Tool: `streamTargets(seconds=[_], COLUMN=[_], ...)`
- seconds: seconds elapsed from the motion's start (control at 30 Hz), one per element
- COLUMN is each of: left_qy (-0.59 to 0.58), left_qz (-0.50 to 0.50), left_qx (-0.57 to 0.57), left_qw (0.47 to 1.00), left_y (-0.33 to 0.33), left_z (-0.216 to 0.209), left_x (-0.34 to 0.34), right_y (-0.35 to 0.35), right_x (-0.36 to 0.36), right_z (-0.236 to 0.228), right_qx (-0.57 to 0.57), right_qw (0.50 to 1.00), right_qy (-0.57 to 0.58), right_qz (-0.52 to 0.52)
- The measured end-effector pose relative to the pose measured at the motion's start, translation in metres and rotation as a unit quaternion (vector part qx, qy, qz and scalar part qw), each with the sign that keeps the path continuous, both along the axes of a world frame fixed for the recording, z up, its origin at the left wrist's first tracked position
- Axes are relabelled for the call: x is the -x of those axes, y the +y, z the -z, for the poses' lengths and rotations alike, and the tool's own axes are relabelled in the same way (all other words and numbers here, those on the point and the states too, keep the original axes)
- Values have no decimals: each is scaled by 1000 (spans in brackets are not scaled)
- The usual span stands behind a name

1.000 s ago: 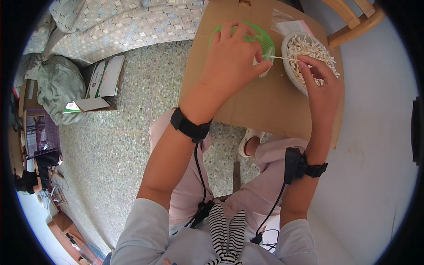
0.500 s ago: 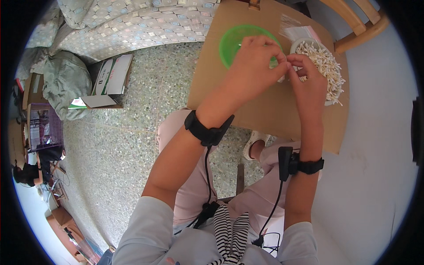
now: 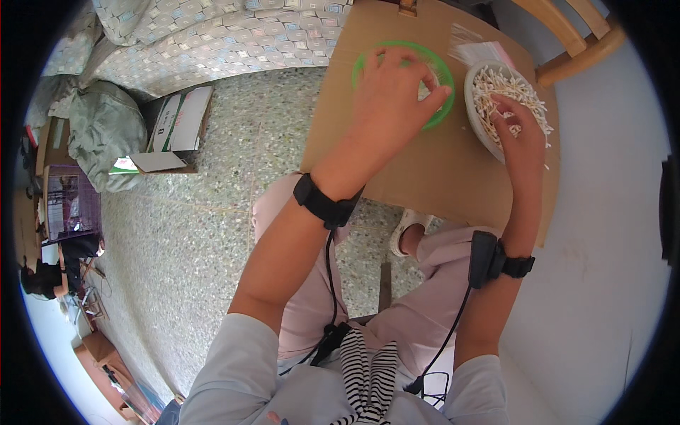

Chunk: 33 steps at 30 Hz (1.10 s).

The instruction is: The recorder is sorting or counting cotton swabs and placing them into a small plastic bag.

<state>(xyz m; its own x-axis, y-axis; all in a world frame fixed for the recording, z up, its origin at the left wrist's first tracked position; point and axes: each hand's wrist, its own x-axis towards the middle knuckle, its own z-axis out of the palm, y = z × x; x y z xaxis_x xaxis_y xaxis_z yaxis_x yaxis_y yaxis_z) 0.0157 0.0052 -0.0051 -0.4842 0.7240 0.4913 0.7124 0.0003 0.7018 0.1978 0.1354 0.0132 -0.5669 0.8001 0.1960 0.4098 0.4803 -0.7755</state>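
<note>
My left hand (image 3: 397, 88) hangs over a green bowl (image 3: 445, 113) on the cardboard-topped table. Its fingers curve down with the thumb apart, and nothing shows held between them. Something whitish is visible in the bowl past the thumb, but most of the bowl's inside is hidden by the hand. At the right, my right hand (image 3: 520, 127) reaches over a white bowl heaped with cotton swabs (image 3: 499, 81). Thumb and forefinger are parted just above the swabs, and I see no swab clearly held. Several swabs stick out over the bowl's right rim.
Clear plastic bags (image 3: 485, 52) lie behind the white bowl. The brown cardboard (image 3: 425, 170) covers the table, close to a white wall (image 3: 602, 212) on the right. A wooden chair (image 3: 577, 53) stands at the far right. An open carton (image 3: 173, 127) sits on the speckled floor.
My hands have parted from each other. The left moved left over the green bowl and opened; the right moved right and down onto the swabs in the white bowl.
</note>
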Motion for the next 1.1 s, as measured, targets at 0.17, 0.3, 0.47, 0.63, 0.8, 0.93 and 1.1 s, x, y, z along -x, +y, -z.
streamTargets(seconds=[0.17,0.3,0.47,0.63,0.8,0.93,1.1], left_qy=[89,75,71,62,73,67,71], left_qz=[-49,-42,-37,-28,-8,-11,-7], left_qx=[37,27,11,17,5,9,14], left_qw=[994,996,997,998,997,998,997], left_y=[-2,2,1,3,3,1,2], left_z=[4,1,4,2,3,-1,-2], left_x=[-2,-1,2,-2,3,1,0], right_y=[17,23,13,15,14,12,8], right_x=[-12,-9,16,13,8,13,7], right_z=[33,34,22,28,29,24,10], right_qx=[-172,-198,-114,-150,-183,-185,-136], right_qw=[976,965,964,964,966,958,956], right_qy=[-132,-171,-237,-210,-161,-164,-148], right_qz=[-26,-21,37,66,91,144,214])
